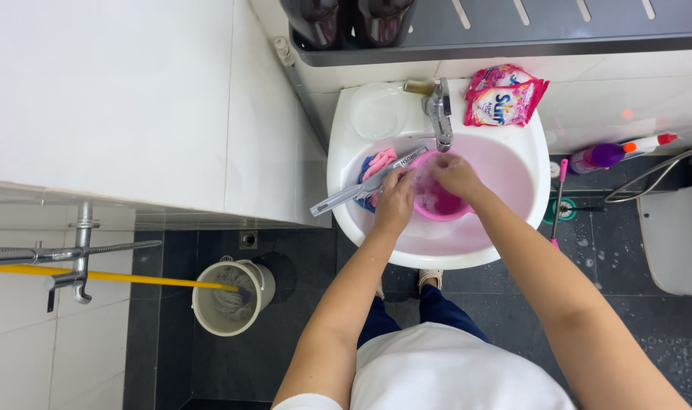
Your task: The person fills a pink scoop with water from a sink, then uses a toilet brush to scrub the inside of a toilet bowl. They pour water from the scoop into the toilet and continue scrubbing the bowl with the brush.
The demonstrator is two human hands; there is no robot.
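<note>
1. Nearest the camera, both forearms run up and away from the white-shirted torso and meet over the white washbasin (346,205).
2. The left hand (395,201) is curled closed on the near-left rim of the pink plastic bowl (439,203), steadying it. The bowl sits inside the basin, slightly left of its middle, with foamy water in it.
3. The right hand (456,176) is bent down over the bowl's far edge, fingers dipped into the suds. Whether it grips anything under the foam I cannot tell.
4. Just left of the left hand lies a grey scrubbing brush (367,186), its long axis slanting from lower left, where the handle overhangs the basin's rim, up to the right toward the bowl. The left hand is plainly the nearer one to it.
5. Under the brush, a pink and blue cloth (378,162) is bunched against the basin's left wall.
6. Straight beyond the bowl the metal tap (439,114) hangs over the basin, leaving little room above the right hand.
7. Farther back, a pink detergent pouch (504,95) lies on the basin's right rear ledge.
8. On the dark floor, a mop bucket (232,298) stands well to the left, and a purple spray bottle (615,153) lies to the right.
</note>
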